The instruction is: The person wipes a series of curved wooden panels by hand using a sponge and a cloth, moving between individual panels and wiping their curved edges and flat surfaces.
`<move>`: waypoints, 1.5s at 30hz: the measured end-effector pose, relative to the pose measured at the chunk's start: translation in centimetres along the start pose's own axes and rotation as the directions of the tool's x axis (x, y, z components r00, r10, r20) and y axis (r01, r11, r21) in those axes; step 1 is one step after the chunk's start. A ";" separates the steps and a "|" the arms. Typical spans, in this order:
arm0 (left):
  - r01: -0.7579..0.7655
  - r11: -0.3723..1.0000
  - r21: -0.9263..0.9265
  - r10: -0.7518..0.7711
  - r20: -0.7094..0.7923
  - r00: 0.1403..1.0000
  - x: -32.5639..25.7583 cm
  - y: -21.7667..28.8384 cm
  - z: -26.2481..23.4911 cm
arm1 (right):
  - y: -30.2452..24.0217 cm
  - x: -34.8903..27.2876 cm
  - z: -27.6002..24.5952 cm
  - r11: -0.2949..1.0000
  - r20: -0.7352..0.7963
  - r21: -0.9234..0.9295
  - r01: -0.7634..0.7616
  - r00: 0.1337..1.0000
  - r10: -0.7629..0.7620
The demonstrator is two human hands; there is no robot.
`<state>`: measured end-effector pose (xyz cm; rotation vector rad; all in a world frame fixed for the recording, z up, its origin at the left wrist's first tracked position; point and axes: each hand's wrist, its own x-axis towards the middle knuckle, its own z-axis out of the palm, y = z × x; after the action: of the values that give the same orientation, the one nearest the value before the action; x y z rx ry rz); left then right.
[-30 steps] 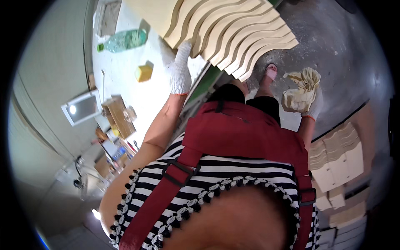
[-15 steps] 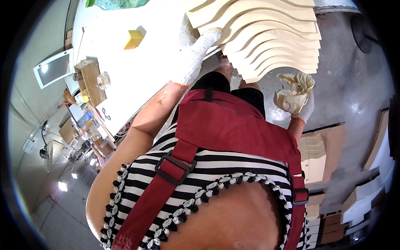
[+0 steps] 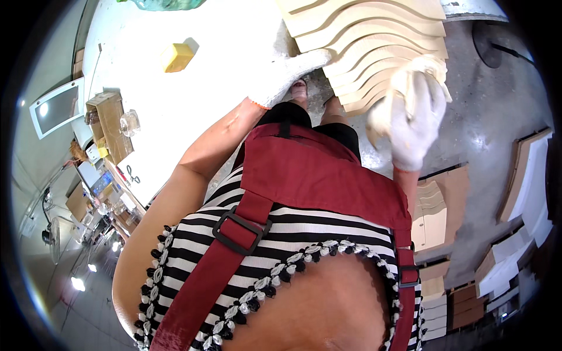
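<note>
A stack of pale wooden boards with wavy edges (image 3: 366, 38) is fanned out in overlapping steps, reaching past the front edge of the white table (image 3: 193, 96). My left hand (image 3: 287, 73), in a white knit glove, rests against the stack's left side. Its thumb is stretched out toward the boards; the glare washes out part of its fingers. Over the near right end of the boards is my right hand (image 3: 414, 117), also gloved and slightly blurred. Its fingers are closed around a crumpled cream cloth (image 3: 380, 120), partly hidden behind the hand.
A yellow sponge block (image 3: 177, 57) lies on the table, with teal plastic (image 3: 167, 3) beyond it. At left are a cardboard box (image 3: 111, 126), a tape roll (image 3: 130, 123) and scissors (image 3: 134, 174). More boards (image 3: 430, 216) lie on cardboard at right. A fan (image 3: 486, 44) stands far right.
My right hand has moved up and forward with the cloth, from beside the boards to over their near right end. My left hand has shifted slightly nearer along the stack's side.
</note>
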<state>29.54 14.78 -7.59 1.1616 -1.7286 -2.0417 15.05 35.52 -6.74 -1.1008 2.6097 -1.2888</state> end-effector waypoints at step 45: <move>-0.053 0.959 -0.278 0.142 0.311 0.940 3.9 1.1 -3.1 | -11.6 -3.1 7.1 0.957 0.147 -0.242 0.161 0.981 -0.128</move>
<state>28.74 9.75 -8.17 0.6692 -1.5367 -2.4183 26.36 27.76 -4.03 -1.3855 2.6919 -0.8831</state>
